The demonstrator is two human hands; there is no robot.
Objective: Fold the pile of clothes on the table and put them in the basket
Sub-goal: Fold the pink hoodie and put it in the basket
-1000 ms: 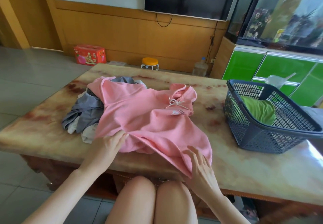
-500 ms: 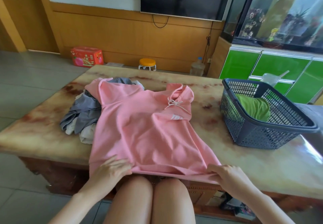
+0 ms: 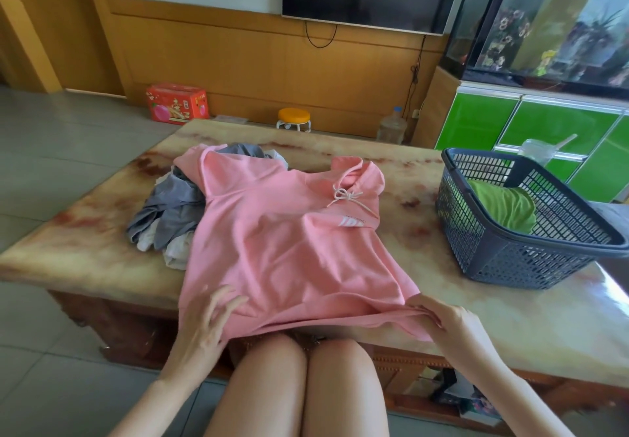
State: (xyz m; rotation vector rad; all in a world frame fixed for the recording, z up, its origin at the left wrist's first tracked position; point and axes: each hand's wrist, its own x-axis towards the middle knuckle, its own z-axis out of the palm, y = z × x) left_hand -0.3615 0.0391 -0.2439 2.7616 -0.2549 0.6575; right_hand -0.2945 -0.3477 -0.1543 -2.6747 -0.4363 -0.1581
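A pink hooded top (image 3: pixel 279 242) lies spread flat on the marble table (image 3: pixel 85 242), hem hanging over the near edge, hood and white drawstring toward the far side. My left hand (image 3: pixel 209 320) rests on the hem's left part with fingers spread. My right hand (image 3: pixel 446 320) pinches the hem's right corner. A pile of grey and white clothes (image 3: pixel 166 211) lies partly under the top's left side. The dark blue plastic basket (image 3: pixel 503 259) stands at the right with a folded green garment (image 3: pixel 503 208) inside.
My bare knees (image 3: pixel 306 368) sit under the table's near edge. Beyond the table on the floor stand a red box (image 3: pixel 177 104), a small orange stool (image 3: pixel 293 119) and a water bottle (image 3: pixel 392 127). A plastic cup with a straw (image 3: pixel 539 152) stands behind the basket.
The pink top went from bunched to spread flat, its hem drawn toward me over the table edge. My left hand has opened on the hem; my right hand keeps hold of the right corner.
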